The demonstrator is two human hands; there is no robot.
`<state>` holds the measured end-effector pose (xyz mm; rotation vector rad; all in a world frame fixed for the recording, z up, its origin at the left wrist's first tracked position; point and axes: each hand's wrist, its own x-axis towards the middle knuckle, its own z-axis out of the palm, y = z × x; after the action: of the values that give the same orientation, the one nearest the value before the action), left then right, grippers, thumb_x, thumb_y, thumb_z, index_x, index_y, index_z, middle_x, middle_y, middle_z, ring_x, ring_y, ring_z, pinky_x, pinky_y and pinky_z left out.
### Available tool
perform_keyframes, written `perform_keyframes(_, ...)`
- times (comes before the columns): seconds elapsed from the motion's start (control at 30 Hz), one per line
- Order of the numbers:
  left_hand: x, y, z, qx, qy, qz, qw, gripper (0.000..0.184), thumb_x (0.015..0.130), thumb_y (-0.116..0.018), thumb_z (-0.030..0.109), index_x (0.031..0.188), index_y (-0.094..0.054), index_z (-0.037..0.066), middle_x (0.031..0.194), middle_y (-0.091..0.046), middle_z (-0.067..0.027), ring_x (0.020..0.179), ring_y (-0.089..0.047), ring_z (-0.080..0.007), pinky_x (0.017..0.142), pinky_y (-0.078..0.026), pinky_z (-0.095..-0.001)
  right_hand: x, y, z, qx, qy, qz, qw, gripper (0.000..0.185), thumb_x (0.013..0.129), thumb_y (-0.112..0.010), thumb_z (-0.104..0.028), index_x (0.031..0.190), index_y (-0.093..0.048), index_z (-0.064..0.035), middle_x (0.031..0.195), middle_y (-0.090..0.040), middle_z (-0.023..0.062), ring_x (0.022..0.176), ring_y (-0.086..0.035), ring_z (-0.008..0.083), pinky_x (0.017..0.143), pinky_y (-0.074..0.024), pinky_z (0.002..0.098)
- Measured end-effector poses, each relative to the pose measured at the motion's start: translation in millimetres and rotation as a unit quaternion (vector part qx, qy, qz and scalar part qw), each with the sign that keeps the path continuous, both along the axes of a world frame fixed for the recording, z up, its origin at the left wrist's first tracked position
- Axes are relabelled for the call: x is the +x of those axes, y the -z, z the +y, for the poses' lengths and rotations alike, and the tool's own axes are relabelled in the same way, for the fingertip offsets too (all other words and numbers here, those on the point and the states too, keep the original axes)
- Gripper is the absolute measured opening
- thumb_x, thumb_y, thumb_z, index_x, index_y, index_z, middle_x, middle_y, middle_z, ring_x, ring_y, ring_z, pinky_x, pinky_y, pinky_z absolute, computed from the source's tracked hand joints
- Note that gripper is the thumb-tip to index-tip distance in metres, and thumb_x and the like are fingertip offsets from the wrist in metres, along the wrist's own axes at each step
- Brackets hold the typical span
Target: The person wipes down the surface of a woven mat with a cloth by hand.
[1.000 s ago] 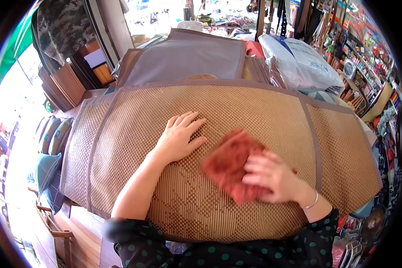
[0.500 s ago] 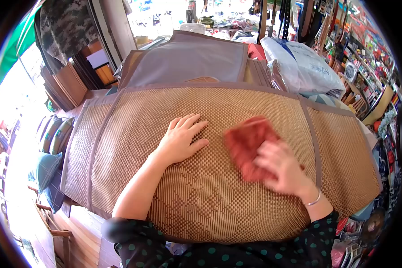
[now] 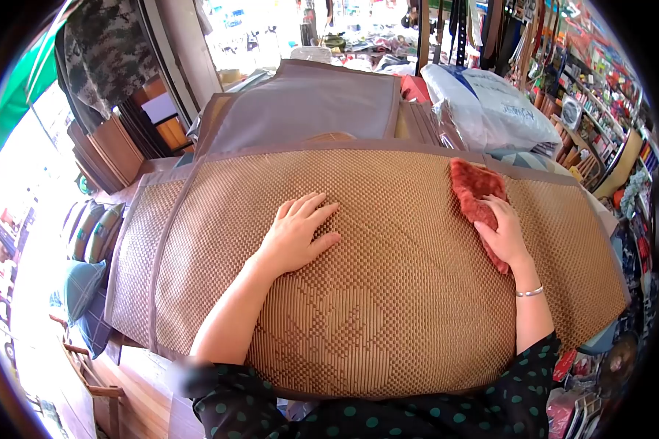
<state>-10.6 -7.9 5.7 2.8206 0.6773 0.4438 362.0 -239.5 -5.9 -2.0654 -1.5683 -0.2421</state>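
A tan woven mat (image 3: 388, 307) with grey-brown binding and a darker pattern near its front edge spreads out before me. My left hand (image 3: 298, 233) lies flat on its middle, fingers spread, holding nothing. At the right, my right hand (image 3: 504, 233), with a silver bangle on the wrist, presses on a reddish fluffy cloth (image 3: 477, 189). The fingers curl over the cloth's near right side, and the cloth rests on the mat beside the right-hand binding strip.
Behind the mat lies a grey-brown panel (image 3: 307, 102). A plastic-wrapped package (image 3: 494, 110) sits at the back right, near shelves crowded with goods. Cushions (image 3: 84, 285) stack up at the left, and a wooden stool (image 3: 99, 388) stands at the lower left.
My right hand has carried the cloth to the right and slightly away from me, onto the area by the binding strip. My left hand stays in about the same place.
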Motion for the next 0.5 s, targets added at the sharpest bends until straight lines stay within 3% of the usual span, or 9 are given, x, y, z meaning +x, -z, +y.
perform_keyframes(0.07, 0.2, -1.4, -1.2, -0.006, -0.006, 0.005, 1.000, 0.059, 0.097, -0.056, 0.047, 0.145, -0.049, 0.013, 0.155, -0.039, -0.0145, 0.145, -0.030, -0.0352, 0.121, -0.022, -0.0498, -11.6, -3.2, -1.5, 0.001, 0.004, -0.006, 1.000, 0.049, 0.080, -0.073, -0.025, 0.121, -0.063, -0.0020, 0.134, -0.059, 0.0197, 0.131, -0.050, 0.0379, 0.112, -0.0353, 0.0470)
perform_keyframes(0.13, 0.5, -1.5, -1.4, -0.004, -0.007, 0.006, 1.000, 0.059, 0.097, -0.056, 0.047, 0.145, -0.050, 0.013, 0.154, -0.040, -0.0145, 0.145, -0.030, -0.0356, 0.120, -0.022, -0.0499, -46.7, -11.2, -3.0, -0.007, -0.088, -0.087, 0.992, 0.048, 0.079, -0.073, -0.026, 0.121, -0.063, -0.0033, 0.131, -0.060, 0.0180, 0.130, -0.050, 0.0372, 0.112, -0.0349, 0.0496)
perform_keyframes(0.27, 0.3, -1.5, -0.5, -0.006, -0.002, 0.002, 1.000, 0.059, 0.096, -0.057, 0.046, 0.145, -0.050, 0.013, 0.154, -0.040, -0.0142, 0.144, -0.031, -0.0360, 0.120, -0.023, -0.0498, -137.5, -29.5, -14.4, -0.076, -0.357, -0.118, 0.923, 0.051, 0.074, -0.077, -0.028, 0.121, -0.065, -0.0144, 0.131, -0.060, 0.0118, 0.131, -0.052, 0.0303, 0.114, -0.0324, 0.0527)
perform_keyframes(0.33, 0.3, -0.8, -1.6, -0.005, -0.001, 0.004, 1.000, 0.059, 0.096, -0.057, 0.045, 0.145, -0.050, 0.014, 0.154, -0.040, -0.0141, 0.144, -0.031, -0.0359, 0.120, -0.023, -0.0496, -159.5, -22.1, -23.4, -0.082, -0.472, -0.063, 0.875, 0.055, 0.071, -0.079, -0.031, 0.122, -0.064, -0.0177, 0.136, -0.057, 0.0096, 0.133, -0.050, 0.0283, 0.115, -0.0310, 0.0525)
perform_keyframes(0.4, 0.3, -0.9, -0.8, -0.002, -0.004, 0.000, 1.000, 0.059, 0.096, -0.058, 0.045, 0.145, -0.050, 0.014, 0.154, -0.040, -0.0139, 0.144, -0.032, -0.0358, 0.120, -0.024, -0.0494, -157.3, -18.9, -24.7, -0.085, -0.496, -0.061, 0.862, 0.059, 0.069, -0.081, -0.031, 0.123, -0.063, -0.0173, 0.138, -0.055, 0.0081, 0.136, -0.047, 0.0275, 0.116, -0.0303, 0.0528)
perform_keyframes(0.5, -0.6, 1.3, -0.4, -0.008, 0.001, -0.010, 1.000, 0.058, 0.096, -0.058, 0.044, 0.145, -0.050, 0.014, 0.155, -0.040, -0.0138, 0.144, -0.031, -0.0357, 0.120, -0.023, -0.0493, -122.6, -25.9, -10.3, -0.085, -0.389, -0.056, 0.915, 0.061, 0.067, -0.081, -0.024, 0.124, -0.064, -0.0159, 0.139, -0.055, 0.0112, 0.137, -0.046, 0.0303, 0.114, -0.0346, 0.0510)
